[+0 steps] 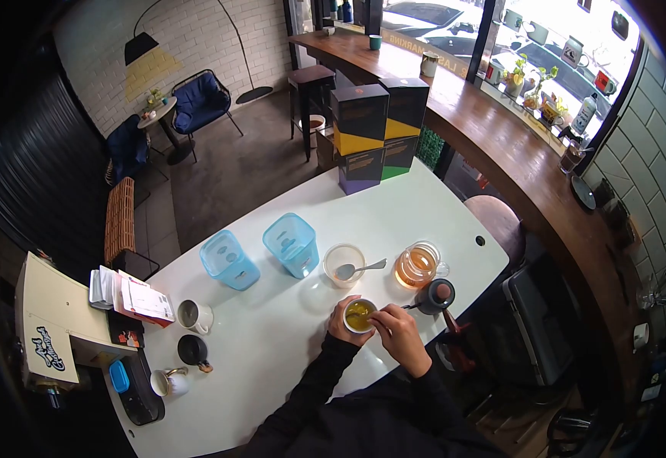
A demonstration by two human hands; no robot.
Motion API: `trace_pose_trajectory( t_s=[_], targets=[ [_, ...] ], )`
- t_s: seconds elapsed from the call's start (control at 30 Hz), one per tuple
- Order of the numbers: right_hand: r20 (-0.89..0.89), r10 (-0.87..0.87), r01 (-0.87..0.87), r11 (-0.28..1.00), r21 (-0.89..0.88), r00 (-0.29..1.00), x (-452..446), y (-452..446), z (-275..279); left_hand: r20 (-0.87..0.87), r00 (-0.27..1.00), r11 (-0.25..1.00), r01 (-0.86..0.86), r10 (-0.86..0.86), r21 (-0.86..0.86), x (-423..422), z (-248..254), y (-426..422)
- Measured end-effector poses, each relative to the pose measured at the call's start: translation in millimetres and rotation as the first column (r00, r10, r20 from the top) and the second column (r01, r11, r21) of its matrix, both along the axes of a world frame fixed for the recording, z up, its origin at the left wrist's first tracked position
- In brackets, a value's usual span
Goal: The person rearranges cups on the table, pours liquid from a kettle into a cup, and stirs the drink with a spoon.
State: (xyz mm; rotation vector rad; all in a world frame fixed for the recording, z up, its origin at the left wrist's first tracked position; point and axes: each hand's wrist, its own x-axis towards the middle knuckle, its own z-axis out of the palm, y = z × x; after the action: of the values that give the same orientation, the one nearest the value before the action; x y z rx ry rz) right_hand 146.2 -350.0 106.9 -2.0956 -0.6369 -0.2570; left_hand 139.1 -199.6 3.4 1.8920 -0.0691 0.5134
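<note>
My left hand (341,324) is wrapped round a small white cup (347,324) with yellow-green liquid in it. Above the cup's rim, the fingers of my right hand (400,336) are pinched together; whatever they hold dips toward the liquid and is too small to make out. Just beyond the cup, a clear plastic bowl (336,258) has a metal spoon (363,268) resting in it. A glass pitcher (417,266) of amber liquid stands to the right, beside a dark lidded pot (434,296) near my right hand.
Two blue plastic containers (230,261) (291,244) stand further left on the white table (272,366). Several mugs (195,316) and a black tray (147,397) are at the left end. Stacked boxes (360,122) rise at the far edge, near a wooden counter (493,114).
</note>
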Motion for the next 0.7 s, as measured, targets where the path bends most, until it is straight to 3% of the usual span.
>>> trace_pose_trajectory(
  t_s=[0.53, 0.7],
  targets=[
    [-0.137, -0.059, 0.054, 0.998, -0.039, 0.989, -0.1, 3.7, 1.1, -0.001, 1.0, 1.0, 0.006, -0.006, 0.014, -2.3, 4.5, -0.5],
    [-0.075, -0.024, 0.021, 0.999, -0.048, 0.997, -1.2, 7.5, -3.9, 0.004, 1.0, 1.0, -0.002, 0.002, -0.018, -1.1, 4.4, -1.3]
  ],
)
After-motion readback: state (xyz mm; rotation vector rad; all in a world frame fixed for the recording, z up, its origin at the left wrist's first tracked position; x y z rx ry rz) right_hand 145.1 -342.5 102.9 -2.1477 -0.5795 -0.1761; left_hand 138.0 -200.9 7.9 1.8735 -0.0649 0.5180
